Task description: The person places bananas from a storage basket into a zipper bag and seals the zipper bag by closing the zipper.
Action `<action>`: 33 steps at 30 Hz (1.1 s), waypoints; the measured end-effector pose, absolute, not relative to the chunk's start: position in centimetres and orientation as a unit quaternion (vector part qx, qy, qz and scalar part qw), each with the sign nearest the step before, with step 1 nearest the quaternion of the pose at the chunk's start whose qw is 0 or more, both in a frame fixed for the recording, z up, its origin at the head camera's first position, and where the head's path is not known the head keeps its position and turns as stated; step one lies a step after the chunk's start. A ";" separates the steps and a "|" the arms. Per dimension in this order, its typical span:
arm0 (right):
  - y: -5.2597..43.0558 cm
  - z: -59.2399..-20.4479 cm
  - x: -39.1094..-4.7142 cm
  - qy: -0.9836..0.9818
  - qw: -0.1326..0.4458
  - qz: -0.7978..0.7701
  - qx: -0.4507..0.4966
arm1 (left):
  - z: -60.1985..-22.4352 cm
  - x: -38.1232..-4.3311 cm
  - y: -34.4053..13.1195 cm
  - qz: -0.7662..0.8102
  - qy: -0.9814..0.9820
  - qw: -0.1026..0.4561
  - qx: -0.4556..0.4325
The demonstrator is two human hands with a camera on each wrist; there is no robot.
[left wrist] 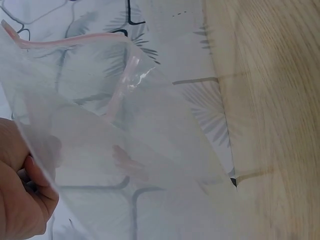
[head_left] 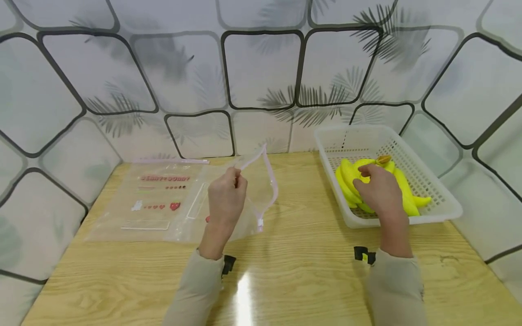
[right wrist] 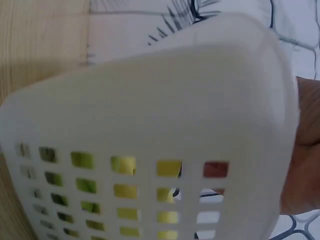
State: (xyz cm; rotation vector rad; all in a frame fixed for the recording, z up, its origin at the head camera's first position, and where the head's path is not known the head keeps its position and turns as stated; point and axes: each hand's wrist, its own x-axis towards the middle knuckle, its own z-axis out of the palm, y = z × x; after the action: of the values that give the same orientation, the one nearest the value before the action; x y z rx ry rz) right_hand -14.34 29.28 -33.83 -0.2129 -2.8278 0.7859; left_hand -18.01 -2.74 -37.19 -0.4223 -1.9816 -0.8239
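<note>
My left hand [head_left: 226, 194] pinches the edge of a clear plastic zip bag [head_left: 254, 194] with a pink zip rim. The bag's mouth gapes toward the right, and a white slider [head_left: 260, 222] sits at its lower corner. In the left wrist view, curled fingers [left wrist: 40, 185] lie at the edge of the bag film [left wrist: 125, 150]. My right hand [head_left: 379, 188] reaches over a bunch of yellow bananas [head_left: 346, 181] in a white plastic basket [head_left: 440, 203], thumb and index finger apart. The basket wall [right wrist: 150, 110] hides most of this hand in the right wrist view.
A second clear zip bag [head_left: 151, 217] with red and white prints lies flat on the wooden table [head_left: 302, 271], left of the held bag. Patterned cloth walls [head_left: 265, 68] rise behind the table and at both sides.
</note>
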 end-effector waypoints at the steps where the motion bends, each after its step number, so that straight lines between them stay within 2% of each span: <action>1: 29.9 -34.0 -14.4 -0.960 0.084 0.256 -0.077 | -37.2 -18.0 -2.7 -0.336 -0.806 0.456 -0.172; 8: 31.9 -35.2 -14.8 -0.974 -0.023 0.208 -0.081 | -37.5 -17.7 -2.9 -0.334 -0.818 0.435 -0.174; 14: 32.4 -35.4 -14.8 -0.982 -0.046 0.175 -0.058 | -37.5 -17.7 -2.8 -0.336 -0.820 0.429 -0.173; 24: 32.4 -34.9 -14.1 -0.969 -0.001 0.243 -0.050 | -37.8 -17.8 -2.7 -0.339 -0.818 0.430 -0.175; 28: 31.4 -34.1 -13.9 -0.954 0.054 0.291 -0.040 | -37.6 -17.9 -2.9 -0.334 -0.815 0.439 -0.177; 33: 29.6 -33.4 -13.8 -0.928 0.120 0.352 0.019 | -37.3 -18.1 -3.1 -0.333 -0.811 0.446 -0.180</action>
State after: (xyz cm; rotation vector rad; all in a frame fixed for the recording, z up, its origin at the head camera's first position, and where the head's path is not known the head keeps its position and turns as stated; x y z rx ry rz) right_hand -13.75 29.64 -33.39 0.0546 -2.7120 1.0285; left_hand -18.07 -3.13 -37.35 -0.4454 -2.0095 -0.8245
